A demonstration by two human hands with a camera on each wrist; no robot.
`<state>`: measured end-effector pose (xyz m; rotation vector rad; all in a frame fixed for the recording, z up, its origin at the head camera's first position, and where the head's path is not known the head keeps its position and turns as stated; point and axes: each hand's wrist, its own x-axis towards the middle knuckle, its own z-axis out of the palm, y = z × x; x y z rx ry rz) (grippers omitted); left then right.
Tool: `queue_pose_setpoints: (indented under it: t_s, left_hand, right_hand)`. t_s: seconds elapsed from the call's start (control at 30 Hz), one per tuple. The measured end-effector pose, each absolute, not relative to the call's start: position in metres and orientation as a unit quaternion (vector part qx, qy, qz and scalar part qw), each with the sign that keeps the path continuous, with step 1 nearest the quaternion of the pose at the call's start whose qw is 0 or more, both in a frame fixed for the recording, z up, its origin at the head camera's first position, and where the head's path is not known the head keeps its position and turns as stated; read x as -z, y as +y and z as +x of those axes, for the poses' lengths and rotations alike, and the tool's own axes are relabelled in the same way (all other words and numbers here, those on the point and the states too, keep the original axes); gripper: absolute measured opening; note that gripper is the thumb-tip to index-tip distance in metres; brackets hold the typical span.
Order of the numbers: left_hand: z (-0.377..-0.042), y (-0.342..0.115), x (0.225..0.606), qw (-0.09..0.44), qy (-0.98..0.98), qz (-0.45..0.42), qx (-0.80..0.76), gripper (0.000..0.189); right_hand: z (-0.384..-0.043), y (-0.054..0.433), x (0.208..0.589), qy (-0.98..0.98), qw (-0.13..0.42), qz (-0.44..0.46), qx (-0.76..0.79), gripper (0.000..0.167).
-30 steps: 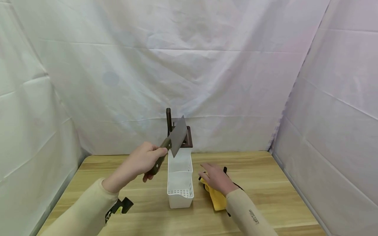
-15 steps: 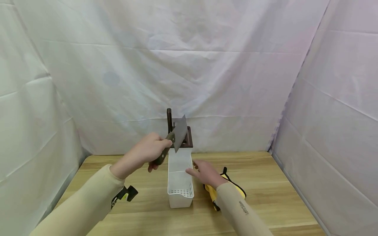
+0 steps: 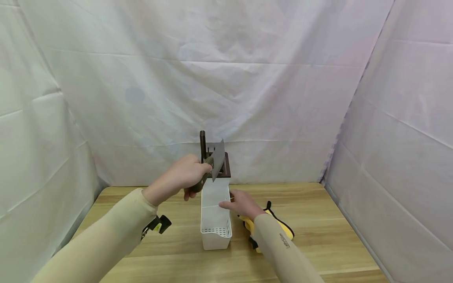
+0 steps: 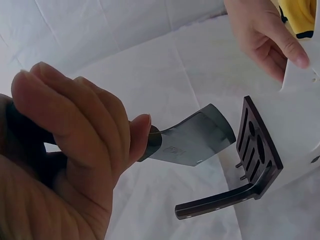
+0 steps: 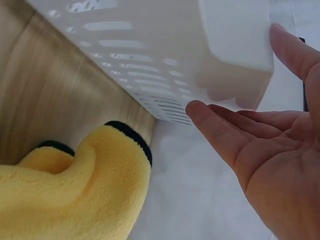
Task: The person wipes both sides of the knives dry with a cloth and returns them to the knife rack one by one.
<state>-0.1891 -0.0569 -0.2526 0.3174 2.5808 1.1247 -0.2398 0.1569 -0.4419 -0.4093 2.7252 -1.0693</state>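
A cleaver is gripped by its dark handle in my left hand, the blade slanting up over the slotted dark brown top of a white knife holder. In the left wrist view the blade tip points toward the slots and seems apart from them. Another knife's dark handle stands up from the left of that top. My right hand is at the holder's right side, thumb over the wall edge and fingers along the outside. Those fingers look nearly straight in the right wrist view; whether they touch cannot be told.
A crumpled yellow cloth with black edging lies on the wooden table, right of the holder and partly under the right forearm. White sheets hang behind and at both sides.
My left hand has carried the cleaver slightly right, closer over the holder's top. My right hand has left the yellow cloth and moved left to the holder's side.
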Motion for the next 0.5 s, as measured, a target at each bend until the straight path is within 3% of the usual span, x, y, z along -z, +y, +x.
queue_pose_setpoints:
  t_s: [0.5]
  left_hand:
    - [-0.195, -0.044, 0.242, 0.172, 0.906, 0.124, -0.367, 0.037]
  right_hand:
    - [-0.251, 0.152, 0.433, 0.915, 0.143, -0.088, 0.368, 0.033]
